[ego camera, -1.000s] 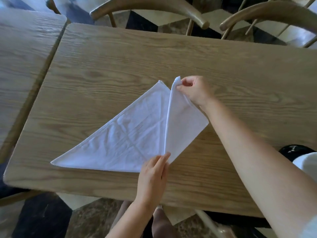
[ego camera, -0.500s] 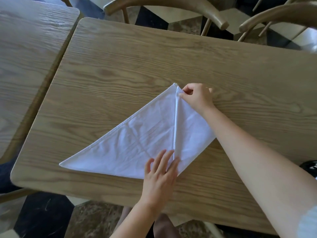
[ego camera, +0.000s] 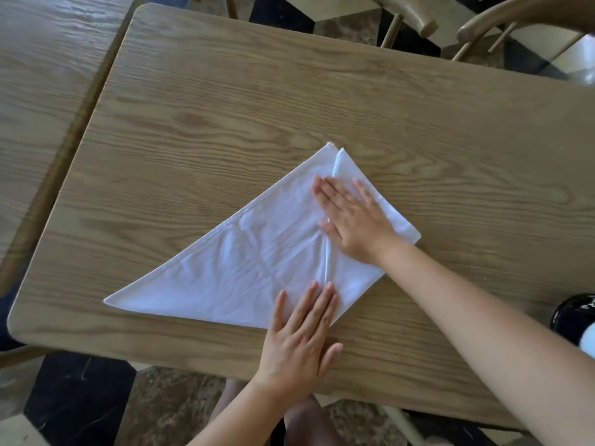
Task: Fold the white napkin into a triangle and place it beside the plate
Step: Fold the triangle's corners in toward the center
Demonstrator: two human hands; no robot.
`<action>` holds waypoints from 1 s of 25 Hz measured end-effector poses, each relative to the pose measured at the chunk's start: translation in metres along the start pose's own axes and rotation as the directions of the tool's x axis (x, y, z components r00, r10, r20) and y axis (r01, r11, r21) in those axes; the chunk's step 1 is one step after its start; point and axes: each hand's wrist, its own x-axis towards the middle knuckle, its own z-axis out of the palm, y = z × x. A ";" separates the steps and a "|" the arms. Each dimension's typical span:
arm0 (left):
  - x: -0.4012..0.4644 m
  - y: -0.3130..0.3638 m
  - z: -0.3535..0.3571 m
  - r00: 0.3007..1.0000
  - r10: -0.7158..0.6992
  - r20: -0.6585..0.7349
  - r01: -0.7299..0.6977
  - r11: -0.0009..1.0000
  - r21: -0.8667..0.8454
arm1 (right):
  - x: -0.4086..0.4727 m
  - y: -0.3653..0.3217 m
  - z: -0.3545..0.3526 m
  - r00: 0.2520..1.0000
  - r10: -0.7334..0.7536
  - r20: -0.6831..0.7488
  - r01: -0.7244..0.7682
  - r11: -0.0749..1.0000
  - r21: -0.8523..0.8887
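Both the left hand [ego camera: 297,342] and right hand [ego camera: 352,220] are lying open and flat (gripping nothing), pressing the napkin [ego camera: 244,265], which is likely handling as light, limp cloth best lifted by pinching its creased edges.

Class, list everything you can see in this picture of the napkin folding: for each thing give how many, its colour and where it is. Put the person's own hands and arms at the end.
napkin: one, white, flat on the near middle of the table, its right corner folded over.
table: one, light wood, fills the middle.
second table: one, light wood, at left, partly in view.
chairs: two, wooden, beyond the far edge, partly cut off.
dark glossy thing: one, black, at the right edge; cannot tell what it is.
floor: dark and pale tiles.
left hand: one, flat, fingertips on the napkin's near edge.
right hand: one, flat on the folded flap.
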 end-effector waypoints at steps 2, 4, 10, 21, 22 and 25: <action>-0.014 -0.001 0.002 1.000 0.026 -0.003 -0.026 1.000 -0.015 | 0.029 0.010 -0.007 0.998 0.062 -0.024 -0.063 0.997 -0.049; -0.020 -0.002 0.001 0.999 0.035 -0.008 -0.036 0.999 -0.011 | 0.050 0.015 -0.015 0.993 0.115 -0.002 -0.115 0.991 -0.067; -0.022 0.001 -0.001 1.000 0.011 0.002 -0.011 1.000 0.005 | -0.024 -0.026 -0.010 0.977 0.043 -0.209 -0.047 0.999 -0.015; -0.032 -0.003 -0.004 0.997 0.041 0.058 -0.044 0.998 0.046 | -0.065 0.052 0.004 1.000 -0.022 0.020 0.024 0.992 -0.126; -0.031 -0.003 -0.006 0.997 0.035 0.075 -0.039 0.998 0.046 | -0.065 0.050 0.003 1.000 -0.016 0.017 0.018 0.991 -0.136; -0.028 -0.003 -0.014 0.998 0.043 0.048 -0.043 0.999 0.002 | -0.064 0.037 -0.007 1.000 0.017 0.009 -0.016 0.993 -0.119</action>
